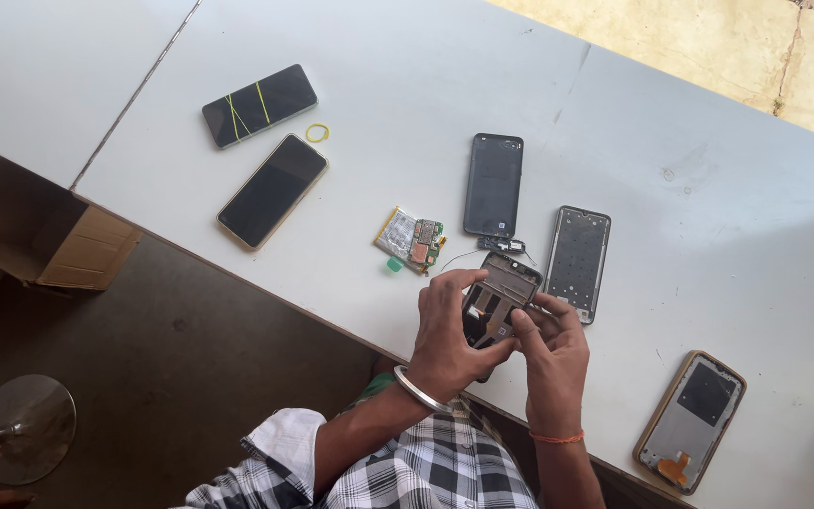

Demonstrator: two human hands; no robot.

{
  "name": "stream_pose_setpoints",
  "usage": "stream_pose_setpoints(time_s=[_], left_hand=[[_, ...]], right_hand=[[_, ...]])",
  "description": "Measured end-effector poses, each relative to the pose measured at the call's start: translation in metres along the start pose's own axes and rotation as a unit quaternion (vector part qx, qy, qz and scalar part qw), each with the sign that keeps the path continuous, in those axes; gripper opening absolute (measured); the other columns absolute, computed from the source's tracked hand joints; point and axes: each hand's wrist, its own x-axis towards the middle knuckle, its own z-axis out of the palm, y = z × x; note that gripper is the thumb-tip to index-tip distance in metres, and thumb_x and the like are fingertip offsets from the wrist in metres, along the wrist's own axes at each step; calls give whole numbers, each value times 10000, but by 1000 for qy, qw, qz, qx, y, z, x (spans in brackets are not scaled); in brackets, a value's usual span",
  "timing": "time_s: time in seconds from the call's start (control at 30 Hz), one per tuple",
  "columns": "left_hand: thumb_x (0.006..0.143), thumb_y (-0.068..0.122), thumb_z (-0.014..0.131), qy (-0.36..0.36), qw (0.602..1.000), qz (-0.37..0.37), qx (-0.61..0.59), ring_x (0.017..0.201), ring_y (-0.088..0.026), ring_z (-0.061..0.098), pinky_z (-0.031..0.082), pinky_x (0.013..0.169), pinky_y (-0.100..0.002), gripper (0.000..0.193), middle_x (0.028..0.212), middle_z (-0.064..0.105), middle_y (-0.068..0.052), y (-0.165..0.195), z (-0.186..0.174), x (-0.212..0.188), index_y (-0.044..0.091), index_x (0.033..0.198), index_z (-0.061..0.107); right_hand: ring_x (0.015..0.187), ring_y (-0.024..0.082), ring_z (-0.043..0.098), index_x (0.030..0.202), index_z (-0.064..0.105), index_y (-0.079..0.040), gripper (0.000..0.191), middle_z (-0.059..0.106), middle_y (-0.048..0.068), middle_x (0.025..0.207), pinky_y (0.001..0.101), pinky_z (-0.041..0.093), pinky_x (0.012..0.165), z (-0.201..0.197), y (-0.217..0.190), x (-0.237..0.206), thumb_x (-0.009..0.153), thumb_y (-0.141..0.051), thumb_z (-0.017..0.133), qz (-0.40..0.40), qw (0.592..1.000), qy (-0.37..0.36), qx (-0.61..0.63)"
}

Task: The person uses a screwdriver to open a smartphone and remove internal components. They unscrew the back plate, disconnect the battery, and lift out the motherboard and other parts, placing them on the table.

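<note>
Opened phone (499,300), held over the table (708,141) edge: left hand (449,335) and right hand (548,353) both clasp it; probably light, stiff, fragile inside; best gripped by the frame edges

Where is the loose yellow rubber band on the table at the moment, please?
In the head view the yellow rubber band lies at upper left, between the banded phone and the other dark phone.

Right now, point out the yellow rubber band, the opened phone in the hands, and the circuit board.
Yellow rubber band (317,133), head view, on its ring.
Opened phone (503,287), head view, exposed inside.
Circuit board (423,241), head view, green middle.
</note>
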Motion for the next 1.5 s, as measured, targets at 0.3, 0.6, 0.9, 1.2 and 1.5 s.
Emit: stream_pose_setpoints(time_s=[0.3, 0.6, 0.9, 1.2, 1.5], left_hand=[[789, 242, 810, -76, 949, -242, -185, 786, -129, 725, 619, 667, -290, 786, 1092, 698, -95, -18, -16, 14, 126, 1486, 466], [763, 247, 887, -38, 993, -68, 92, 979, -324, 678, 572, 829, -413, 732, 1181, 590, -156, -33, -2, 12, 88, 1371, 511], [834, 227, 829, -79, 993, 9, 82, 1025, -291, 689, 576, 880, -392, 475, 1176, 599, -98, -35, -5, 7, 100, 1256, 649], [909, 161, 743, -31, 994, 78, 76, 1020, -288, 677, 559, 883, -408, 282, 1132, 625, -94, -28, -6, 19, 91, 1177, 695], [790, 258, 839, -44, 997, 35, 55, 873, -253, 638, 525, 792, -398, 390, 935, 626, -74, -23, -5, 12, 56, 1031, 609]], right_hand=[[964, 180, 747, 1267, 626, 14, 397, 755, 170, 1104, 314, 632, 807, -9, 2, 13, 900, -106, 722, 38, 999, -22, -8], [980, 213, 644, 1037, 808, -158, 140, 749, 53, 1017, 356, 544, 806, -26, -3, -12, 898, -179, 808, -172, 875, 82, -444], [1074, 298, 544, 1073, 767, -111, 215, 626, 136, 1091, 422, 509, 854, -53, 22, -13, 902, -236, 805, -174, 806, 124, -552], [855, 208, 648, 1031, 699, -74, 173, 726, 52, 854, 394, 525, 788, -48, 15, -10, 956, -221, 747, -150, 838, 113, -512], [779, 156, 642, 1105, 660, -74, 215, 686, 44, 999, 344, 528, 679, -44, 12, -14, 952, -212, 722, -127, 890, 126, -420]])
